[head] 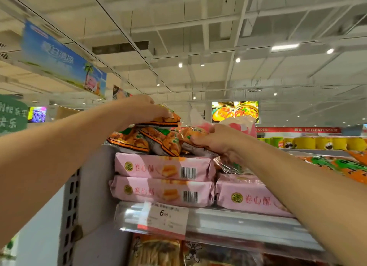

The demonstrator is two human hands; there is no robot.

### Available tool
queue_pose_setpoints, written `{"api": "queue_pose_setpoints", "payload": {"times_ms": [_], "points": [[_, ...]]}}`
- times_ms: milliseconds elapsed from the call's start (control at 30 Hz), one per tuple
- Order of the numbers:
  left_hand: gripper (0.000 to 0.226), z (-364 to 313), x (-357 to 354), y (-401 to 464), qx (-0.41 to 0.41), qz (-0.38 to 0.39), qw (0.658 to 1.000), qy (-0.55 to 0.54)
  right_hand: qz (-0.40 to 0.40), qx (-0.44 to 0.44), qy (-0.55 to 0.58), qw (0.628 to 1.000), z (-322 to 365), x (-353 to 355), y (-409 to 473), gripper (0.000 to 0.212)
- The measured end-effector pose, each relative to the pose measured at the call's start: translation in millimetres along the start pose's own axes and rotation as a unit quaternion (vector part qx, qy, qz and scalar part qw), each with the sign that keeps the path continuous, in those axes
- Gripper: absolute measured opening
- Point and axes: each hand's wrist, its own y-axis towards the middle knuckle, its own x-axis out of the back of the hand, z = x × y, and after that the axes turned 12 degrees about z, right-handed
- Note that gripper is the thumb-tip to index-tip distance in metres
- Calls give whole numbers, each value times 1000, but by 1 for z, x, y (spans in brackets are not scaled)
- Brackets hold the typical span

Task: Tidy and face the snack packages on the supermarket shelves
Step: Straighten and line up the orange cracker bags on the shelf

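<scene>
Both forearms are reaching up; left hand point(146, 109) and right hand point(215, 139) are gripping orange snack bags point(158, 138) atop the pink packages point(162, 166) at the shelf's point(228, 222) left end.

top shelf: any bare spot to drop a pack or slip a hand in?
Hardly. The pink packs fill the shelf to its front lip, side by side, with orange bags heaped on them under the left hand and right hand. Only open air above the heap and a grey strip past the yellow cans.

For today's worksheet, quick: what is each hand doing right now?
Left hand: grips an orange snack bag.
Right hand: grips another orange packet.
</scene>
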Motion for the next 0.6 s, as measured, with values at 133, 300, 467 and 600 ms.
{"api": "queue_pose_setpoints", "payload": {"times_ms": [133, 300, 467, 600], "points": [[68, -2, -1, -4, -46, -38, 997, -57, -31, 29, -62, 997, 4, 6, -11, 72], [82, -5, -9, -14, -153, -129, 978, -65, -138, 110, -60, 982, -1, 16, -39, 60], [88, -25, -34, -34, -236, -144, 953, -122, -198, 152, -27, 968, -17, 25, -84, 52], [89, -62, -64, -50, -287, -119, 931, -193, -234, 143, -9, 962, -35, 43, -125, 46]]}}
